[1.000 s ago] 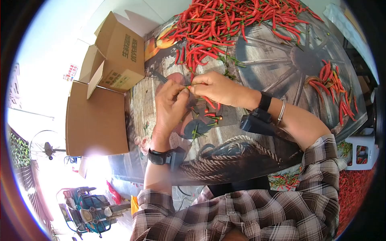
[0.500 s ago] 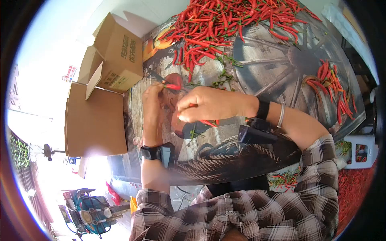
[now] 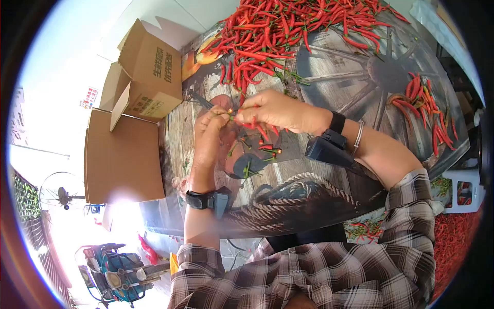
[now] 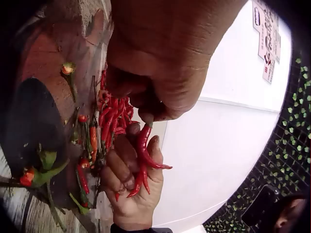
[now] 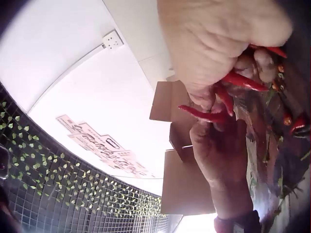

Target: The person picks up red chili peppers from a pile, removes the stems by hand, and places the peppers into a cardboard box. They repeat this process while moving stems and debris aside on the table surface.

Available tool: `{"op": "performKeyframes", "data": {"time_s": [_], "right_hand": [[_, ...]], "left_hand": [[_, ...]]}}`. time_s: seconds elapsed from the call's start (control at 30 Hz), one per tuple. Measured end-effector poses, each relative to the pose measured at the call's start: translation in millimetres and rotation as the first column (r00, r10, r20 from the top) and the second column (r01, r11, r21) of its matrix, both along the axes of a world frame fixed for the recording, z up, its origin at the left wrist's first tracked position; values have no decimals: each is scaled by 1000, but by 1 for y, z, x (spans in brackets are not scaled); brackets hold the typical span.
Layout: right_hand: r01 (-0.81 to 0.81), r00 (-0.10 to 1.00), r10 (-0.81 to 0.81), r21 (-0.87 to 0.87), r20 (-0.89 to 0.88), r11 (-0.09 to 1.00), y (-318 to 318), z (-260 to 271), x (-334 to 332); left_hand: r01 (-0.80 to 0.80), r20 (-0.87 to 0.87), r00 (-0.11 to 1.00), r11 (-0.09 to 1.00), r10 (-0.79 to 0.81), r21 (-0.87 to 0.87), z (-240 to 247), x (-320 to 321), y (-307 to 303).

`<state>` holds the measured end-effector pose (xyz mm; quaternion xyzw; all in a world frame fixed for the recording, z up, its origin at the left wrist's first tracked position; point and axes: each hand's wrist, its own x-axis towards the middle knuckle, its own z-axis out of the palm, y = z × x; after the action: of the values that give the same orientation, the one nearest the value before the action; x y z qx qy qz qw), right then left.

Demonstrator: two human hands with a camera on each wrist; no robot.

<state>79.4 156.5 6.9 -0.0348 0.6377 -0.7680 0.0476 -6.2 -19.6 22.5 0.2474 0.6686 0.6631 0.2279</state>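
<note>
My left hand [image 3: 207, 139] and right hand [image 3: 285, 112] meet fingertip to fingertip over the table. A red chili pepper [image 4: 143, 145] runs between them, its green stem end pinched by the left fingers and its body against the right fingers. Further red chilies [image 5: 245, 82] stick out from the right hand's curled grip, tips showing past the palm. Beneath the hands lie cut-off green stems [image 3: 249, 169] and a few short chili pieces [image 3: 270, 149] with stems attached.
A large heap of red chilies [image 3: 288, 26] covers the table's far side. A smaller chili pile [image 3: 427, 110] lies at the right. An open cardboard box [image 3: 126, 154] stands at the left. Past the table's right edge is a white stool [image 3: 462, 193], with more chilies [image 3: 458, 247] on the floor.
The hands came apart, the left moving leftward with a red chili, the right moving lower. Now they are together again, the left pinching a chili's stem end beside the right fingers.
</note>
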Motion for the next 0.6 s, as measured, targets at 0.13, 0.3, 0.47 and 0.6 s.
{"op": "performKeyframes", "data": {"time_s": [0.13, 0.3, 0.47, 0.6], "right_hand": [[-58, 998, 56, 104, 22, 993, -5, -2, 6], [171, 923, 8, 430, -384, 887, -8, 5, 8], [377, 798, 14, 517, -603, 769, -13, 6, 9], [345, 719, 146, 531, -680, 774, -30, 4, 17]], "left_hand": [[80, -103, 991, 995, -86, -67, -3, 3, 2], [97, 383, 910, 979, -161, 180, -3, 4, 1], [28, 592, 762, 927, -262, 375, -5, 3, 4], [-63, 677, 676, 893, -290, 445, -12, -8, 10]]}}
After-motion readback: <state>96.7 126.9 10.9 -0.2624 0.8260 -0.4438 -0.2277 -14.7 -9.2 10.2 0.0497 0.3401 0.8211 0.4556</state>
